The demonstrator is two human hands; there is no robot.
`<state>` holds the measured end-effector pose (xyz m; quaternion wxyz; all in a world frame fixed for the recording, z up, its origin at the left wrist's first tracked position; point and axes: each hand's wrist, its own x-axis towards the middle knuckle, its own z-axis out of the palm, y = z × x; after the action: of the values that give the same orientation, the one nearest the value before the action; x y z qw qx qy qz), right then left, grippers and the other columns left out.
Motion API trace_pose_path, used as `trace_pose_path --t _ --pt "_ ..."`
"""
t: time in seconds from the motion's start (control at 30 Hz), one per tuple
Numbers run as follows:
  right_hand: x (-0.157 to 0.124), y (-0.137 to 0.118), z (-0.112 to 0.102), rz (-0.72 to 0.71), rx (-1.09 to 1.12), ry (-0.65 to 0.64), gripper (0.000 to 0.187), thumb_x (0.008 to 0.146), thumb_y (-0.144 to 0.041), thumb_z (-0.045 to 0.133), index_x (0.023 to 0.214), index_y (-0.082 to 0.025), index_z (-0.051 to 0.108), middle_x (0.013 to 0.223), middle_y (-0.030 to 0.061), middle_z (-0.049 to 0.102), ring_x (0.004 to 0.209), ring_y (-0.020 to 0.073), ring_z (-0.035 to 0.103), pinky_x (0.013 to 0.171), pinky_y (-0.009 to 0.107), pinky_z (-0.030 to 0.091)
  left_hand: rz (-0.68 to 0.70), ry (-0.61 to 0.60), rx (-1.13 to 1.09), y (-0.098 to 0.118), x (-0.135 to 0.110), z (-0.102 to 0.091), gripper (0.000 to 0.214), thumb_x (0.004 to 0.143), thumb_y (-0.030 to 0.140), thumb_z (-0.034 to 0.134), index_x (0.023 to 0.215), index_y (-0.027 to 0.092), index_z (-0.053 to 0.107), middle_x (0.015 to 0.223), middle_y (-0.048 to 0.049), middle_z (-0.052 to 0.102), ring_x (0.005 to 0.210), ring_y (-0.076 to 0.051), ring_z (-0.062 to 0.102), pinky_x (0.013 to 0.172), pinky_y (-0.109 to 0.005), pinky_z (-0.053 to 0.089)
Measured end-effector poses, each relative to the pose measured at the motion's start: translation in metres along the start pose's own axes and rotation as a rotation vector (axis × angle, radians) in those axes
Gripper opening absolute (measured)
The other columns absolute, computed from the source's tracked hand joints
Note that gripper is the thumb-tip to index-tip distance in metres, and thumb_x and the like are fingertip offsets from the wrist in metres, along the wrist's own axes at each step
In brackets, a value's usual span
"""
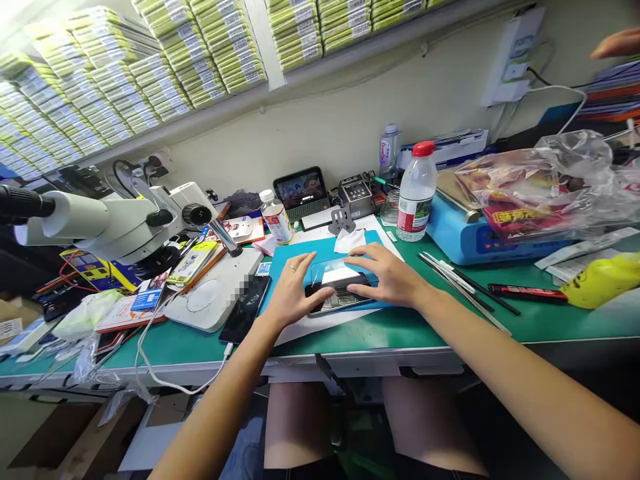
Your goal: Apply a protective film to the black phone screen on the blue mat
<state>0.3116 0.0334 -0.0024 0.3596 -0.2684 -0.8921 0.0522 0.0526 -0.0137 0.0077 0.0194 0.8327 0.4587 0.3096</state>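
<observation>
Panel (345,297) is lying at twelve o'clock over the mat (281,261); left hand (291,293) is apparently holding its nine o'clock edge, right hand (389,277) its three. Handling is under way, release not yet showing.

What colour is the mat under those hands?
The mat is bright blue, best seen in the head view.

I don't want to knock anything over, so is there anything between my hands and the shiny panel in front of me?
Nothing visible. Your left hand and right hand are at opposite sides of the panel. The white tissue lies beyond it, not between.
</observation>
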Motion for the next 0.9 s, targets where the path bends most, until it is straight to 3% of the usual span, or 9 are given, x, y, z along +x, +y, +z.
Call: trace_pose_path --t 0.1,0.23,0.6,0.73,0.8,0.9 --pt "0.001 -0.003 0.0 -0.049 -0.043 0.005 0.04 0.085 -0.045 0.071 0.119 -0.024 0.069 0.121 0.0142 0.067 0.115 0.033 0.061 0.096 0.054 0.052 0.048 -0.079 -0.028 -0.002 0.005 0.003 0.063 0.088 0.052 0.069 0.141 0.024 0.052 0.14 -0.014 0.055 0.13 -0.031 0.05 0.108 -0.05 0.042" --pt "0.001 -0.003 0.002 -0.067 -0.031 -0.001 0.036 0.085 -0.042 0.072 0.116 -0.024 0.069 0.121 0.0141 0.067 0.115 0.0332 0.061 0.094 0.054 0.053 0.091 -0.064 -0.057 -0.005 0.007 0.007 0.051 0.087 0.049 0.071 0.132 0.025 0.061 0.139 -0.0119 0.057 0.126 -0.029 0.053 0.107 -0.049 0.043" --pt "0.004 0.002 0.009 -0.041 0.062 -0.121 0.052 0.084 -0.042 0.073 0.132 -0.029 0.058 0.126 0.0092 0.067 0.114 0.0328 0.063 0.097 0.053 0.053 0.047 0.001 -0.177 -0.017 -0.015 -0.002 0.069 0.082 0.047 0.078 0.138 0.019 0.051 0.126 -0.0127 0.068 0.111 -0.027 0.061 0.1 -0.045 0.048" --pt "0.004 0.003 0.008 0.108 0.128 -0.048 0.054 0.083 -0.042 0.074 0.134 -0.033 0.057 0.128 0.0065 0.066 0.118 0.0334 0.062 0.103 0.054 0.05 -0.094 0.049 -0.331 -0.018 -0.018 -0.001 0.093 0.075 0.049 0.083 0.15 0.021 0.036 0.146 -0.0169 0.052 0.129 -0.032 0.051 0.108 -0.05 0.042" --pt "0.006 0.001 0.008 0.224 0.281 0.03 0.054 0.084 -0.044 0.074 0.134 -0.035 0.056 0.127 0.006 0.066 0.119 0.033 0.061 0.106 0.054 0.048 -0.2 0.056 -0.449 -0.013 -0.015 0.0 0.106 0.071 0.053 0.085 0.154 0.021 0.028 0.152 -0.0187 0.045 0.135 -0.034 0.047 0.109 -0.052 0.041" --pt "0.011 -0.009 0.011 0.294 0.57 0.072 0.057 0.084 -0.046 0.074 0.137 -0.037 0.051 0.125 0.0056 0.067 0.119 0.0304 0.063 0.107 0.052 0.048 -0.22 0.036 -0.624 0.002 -0.001 0.001 0.093 0.076 0.053 0.081 0.151 0.024 0.035 0.15 -0.0147 0.049 0.136 -0.031 0.047 0.112 -0.05 0.039"
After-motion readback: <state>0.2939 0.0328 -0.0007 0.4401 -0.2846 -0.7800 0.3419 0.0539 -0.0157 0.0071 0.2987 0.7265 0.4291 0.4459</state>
